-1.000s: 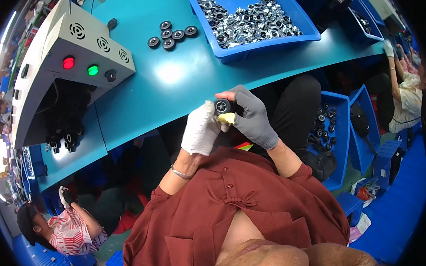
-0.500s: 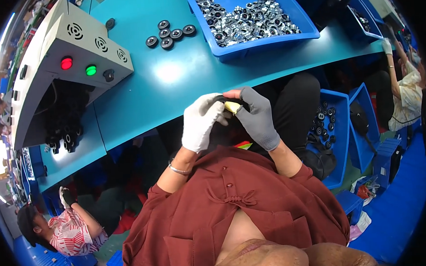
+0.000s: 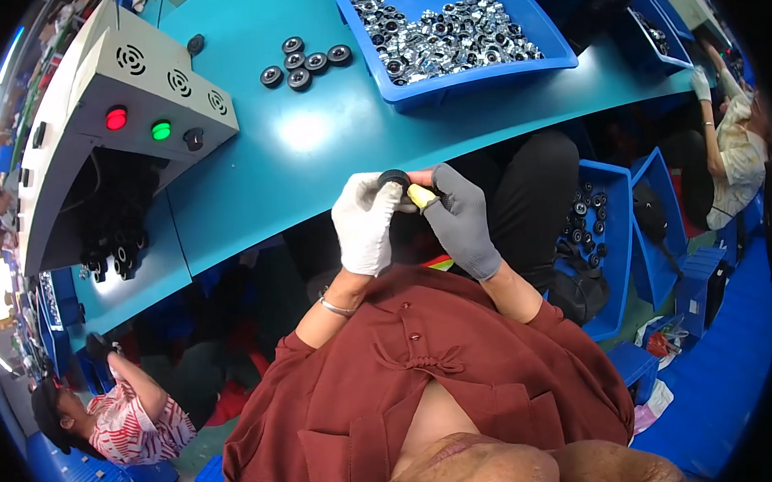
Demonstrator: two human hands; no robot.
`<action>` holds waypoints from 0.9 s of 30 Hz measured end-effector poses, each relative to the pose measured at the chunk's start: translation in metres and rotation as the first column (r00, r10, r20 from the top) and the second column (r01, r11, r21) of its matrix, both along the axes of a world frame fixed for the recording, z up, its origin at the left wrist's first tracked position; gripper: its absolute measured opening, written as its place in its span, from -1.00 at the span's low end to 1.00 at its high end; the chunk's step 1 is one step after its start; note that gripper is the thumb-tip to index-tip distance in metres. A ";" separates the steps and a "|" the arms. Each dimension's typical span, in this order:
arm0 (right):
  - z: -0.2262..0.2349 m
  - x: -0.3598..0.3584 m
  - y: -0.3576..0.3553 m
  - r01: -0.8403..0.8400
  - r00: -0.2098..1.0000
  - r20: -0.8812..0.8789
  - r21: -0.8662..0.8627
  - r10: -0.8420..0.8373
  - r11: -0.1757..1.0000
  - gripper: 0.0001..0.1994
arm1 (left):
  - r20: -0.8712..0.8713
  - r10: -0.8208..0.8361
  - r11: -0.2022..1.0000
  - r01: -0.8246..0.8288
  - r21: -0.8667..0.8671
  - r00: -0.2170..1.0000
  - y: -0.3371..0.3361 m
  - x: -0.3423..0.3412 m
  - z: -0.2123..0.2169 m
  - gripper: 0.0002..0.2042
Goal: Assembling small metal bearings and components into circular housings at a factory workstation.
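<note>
My left hand (image 3: 365, 222), in a white glove, holds a small black round part (image 3: 392, 179) at its fingertips, just off the near edge of the teal table (image 3: 310, 131). My right hand (image 3: 460, 217), in a grey glove, pinches a small yellow piece (image 3: 420, 195) against that part. Both hands meet in front of my chest. Several more black round parts (image 3: 300, 60) lie on the table farther back. A blue bin (image 3: 445, 28) full of black and silver parts stands at the back.
A grey control box (image 3: 127, 124) with a red and a green button stands at the left. Blue bins (image 3: 609, 247) with parts sit on the floor to my right. One person sits at lower left (image 3: 107, 413), another at far right (image 3: 730, 136).
My hands have turned the black part: a second ago its round face showed between them, now my left fingers cover most of it. Both hands stayed in place.
</note>
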State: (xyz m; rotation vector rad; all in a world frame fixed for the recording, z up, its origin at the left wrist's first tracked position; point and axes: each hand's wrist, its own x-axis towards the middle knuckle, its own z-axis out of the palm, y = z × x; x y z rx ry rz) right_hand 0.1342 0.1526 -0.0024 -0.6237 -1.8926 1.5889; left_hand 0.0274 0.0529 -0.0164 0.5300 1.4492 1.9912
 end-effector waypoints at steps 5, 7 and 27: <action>-0.003 0.000 -0.001 -0.008 1.000 -0.007 -0.156 0.007 0.988 -0.80 | 0.107 -0.094 0.995 0.096 -0.012 0.990 -0.005 -0.004 -0.008 -0.86; -0.005 0.002 0.004 -0.066 0.997 -0.054 -0.259 0.054 0.964 -0.82 | 0.227 -0.112 0.994 0.112 0.013 0.967 -0.008 -0.004 -0.006 -0.85; 0.014 -0.004 0.026 -0.117 0.987 -0.005 0.667 0.162 0.736 -0.60 | 0.046 -0.271 0.939 0.274 -0.207 0.962 -0.006 0.002 0.015 -0.76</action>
